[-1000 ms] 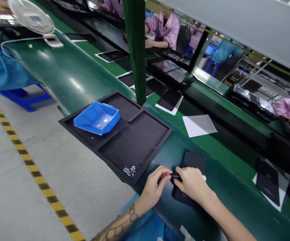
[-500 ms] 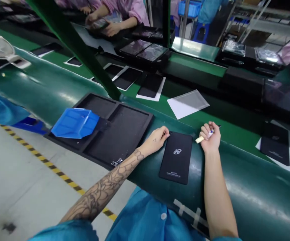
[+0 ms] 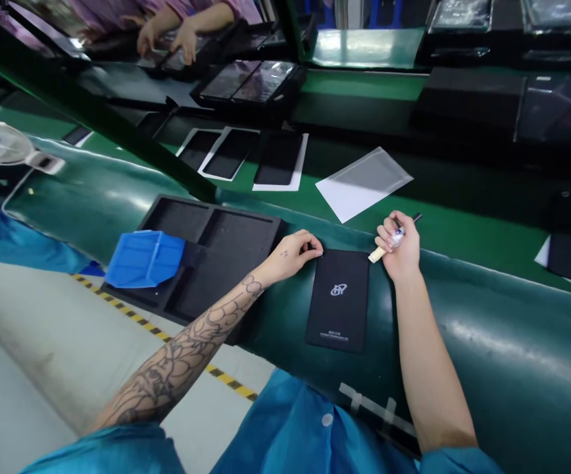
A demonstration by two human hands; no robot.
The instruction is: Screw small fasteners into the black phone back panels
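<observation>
Left grip: my left hand (image 3: 290, 255) had thumb and forefinger pinched at the far left corner of the black panel (image 3: 337, 315); I could not tell whether something tiny sat between them.
Right grip: my right hand (image 3: 404, 249) was curled around a pen-like tool (image 3: 376, 255), its cream end just beside the panel's far right corner, its dark end sticking out past the fingers. I could not tell if it touched.
Panel: it lay flat on the green counter (image 3: 493, 355), logo up, between the two hands.
Handling: I judged a light pinch best, wrist low and steady, with the panel kept flat and the tool's ends off its printed face.
Left of the panel: the black tray (image 3: 233, 253), with the blue bin (image 3: 145, 260) tilted on it, partly behind my tattooed forearm (image 3: 191, 352).
Beyond: a pale sheet (image 3: 362, 187) and dark panels on white sheets (image 3: 233, 155); farther off, a co-worker's hands (image 3: 184, 43).
Change from a second earlier: the hands had been together over the panel; now they were apart, the logo uncovered.
Change from half a second earlier: the cream end had come closer to the panel, and the forearm now hid the shiny rings in the tray.
</observation>
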